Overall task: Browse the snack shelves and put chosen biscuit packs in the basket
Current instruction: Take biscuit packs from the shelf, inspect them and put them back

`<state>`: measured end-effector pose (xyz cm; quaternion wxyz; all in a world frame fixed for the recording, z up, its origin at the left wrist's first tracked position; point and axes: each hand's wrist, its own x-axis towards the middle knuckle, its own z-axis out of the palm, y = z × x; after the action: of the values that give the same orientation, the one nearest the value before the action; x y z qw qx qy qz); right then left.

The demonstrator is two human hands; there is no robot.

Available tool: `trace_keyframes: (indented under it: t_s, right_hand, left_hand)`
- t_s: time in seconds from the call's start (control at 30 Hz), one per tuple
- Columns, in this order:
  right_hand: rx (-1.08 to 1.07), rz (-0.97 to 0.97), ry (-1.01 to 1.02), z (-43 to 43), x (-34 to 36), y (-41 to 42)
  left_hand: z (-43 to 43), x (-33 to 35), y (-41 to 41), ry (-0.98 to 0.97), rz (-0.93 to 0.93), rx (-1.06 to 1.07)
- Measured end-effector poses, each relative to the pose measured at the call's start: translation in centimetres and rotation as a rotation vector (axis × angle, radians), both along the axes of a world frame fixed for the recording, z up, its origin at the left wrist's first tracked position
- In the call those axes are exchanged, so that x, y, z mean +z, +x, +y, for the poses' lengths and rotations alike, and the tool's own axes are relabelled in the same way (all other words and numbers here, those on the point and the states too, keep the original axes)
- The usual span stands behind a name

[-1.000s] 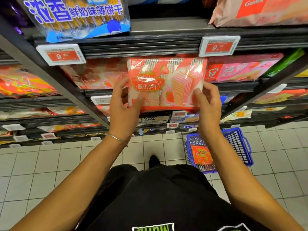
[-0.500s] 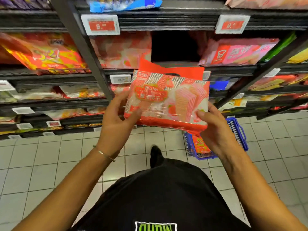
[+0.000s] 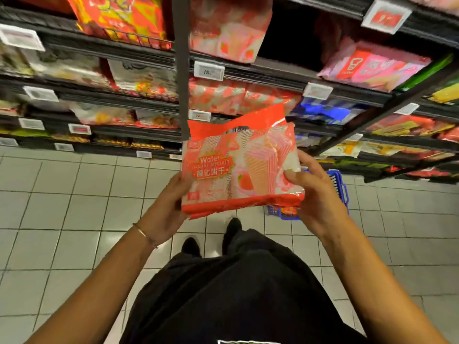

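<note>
a: where was the pack just then?

b: the red-and-pink plastic pack of strawberry wafer biscuits point(image 3: 238, 175) was up in the air in front of the dark metal shelves point(image 3: 273, 68). it was above and just left of the blue plastic mesh basket point(image 3: 339, 187), which stood on the pale tiled floor point(image 3: 74, 207). the left hand point(image 3: 169, 209) gripped its left edge from beneath. the right hand point(image 3: 318, 194) pinched its right edge, thumb on the front.

a: and how best to get it in?

b: i'd have carried it right and down over the basket's opening, kept it flat so the wafers didn't crack, and laid it in rather than dropped it.

a: counts?

b: two hands and one basket. one pack was held for certain. a red flap stood up behind it, and i couldn't tell whether that was a second pack. one orange packet point(image 3: 288, 210) showed in the basket, mostly hidden. three similar strawberry packs point(image 3: 228, 28) sat on the shelves, blurred.
</note>
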<state>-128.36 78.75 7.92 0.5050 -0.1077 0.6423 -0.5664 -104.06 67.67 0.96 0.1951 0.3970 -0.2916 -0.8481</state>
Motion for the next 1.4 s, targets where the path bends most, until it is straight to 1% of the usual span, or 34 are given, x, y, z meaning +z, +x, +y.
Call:
trace_keyframes:
  t_s: [0.03, 0.07, 0.13, 0.2, 0.27, 0.37, 0.47, 0.6, 0.77, 0.93, 1.07, 1.3, 1.4]
  right_hand:
    - [0.032, 0.005, 0.015, 0.2, 0.1, 0.2]
    - [0.067, 0.011, 0.028, 0.4, 0.1, 0.3]
    - [0.141, 0.016, 0.051, 0.8, 0.2, 0.3]
    - [0.216, -0.007, 0.071, 1.2, 0.3, -0.1]
    - [0.247, -0.067, 0.066, 1.8, 0.3, -0.9]
    - [0.234, -0.136, 0.056, 3.1, 0.1, -1.9]
    - [0.181, -0.144, 0.080, 4.4, 0.0, -3.2]
    - [0.180, -0.147, 0.113, 6.0, -0.3, -5.1]
    - [0.167, -0.196, 0.129, 8.0, -0.3, -6.7]
    - [0.115, -0.202, 0.128, 9.2, -0.6, -7.5]
    - [0.125, -0.212, 0.096, 9.6, -0.7, -7.8]
    - [0.116, -0.230, 0.083, 9.7, -0.7, -7.8]
    - [0.078, -0.261, 0.069, 9.8, -0.9, -8.0]
  left_hand:
    - [0.4, 0.0, 0.3, 0.077, 0.031, -0.017]
    - [0.8, 0.2, 0.4, 0.114, 0.035, -0.030]
    - [1.8, 0.3, 0.5, 0.076, -0.008, -0.041]
    - [2.7, 0.3, 0.4, 0.058, -0.023, 0.015]
    - [3.3, 0.8, 0.0, 0.071, -0.017, 0.087]
    - [4.4, 2.0, -1.0, 0.050, -0.002, 0.114]
    - [5.2, 3.3, -2.5, 0.016, -0.007, 0.094]
    - [6.1, 4.5, -4.9, 0.026, -0.057, 0.063]
    - [7.1, 5.3, -6.9, 0.039, -0.138, -0.018]
    - [7.7, 5.6, -8.0, 0.028, -0.162, -0.071]
    - [7.8, 5.6, -8.3, 0.025, -0.179, -0.072]
    - [8.0, 5.6, -7.8, -0.016, -0.165, -0.069]
    - [7.8, 5.7, -7.5, 0.021, -0.118, -0.052]
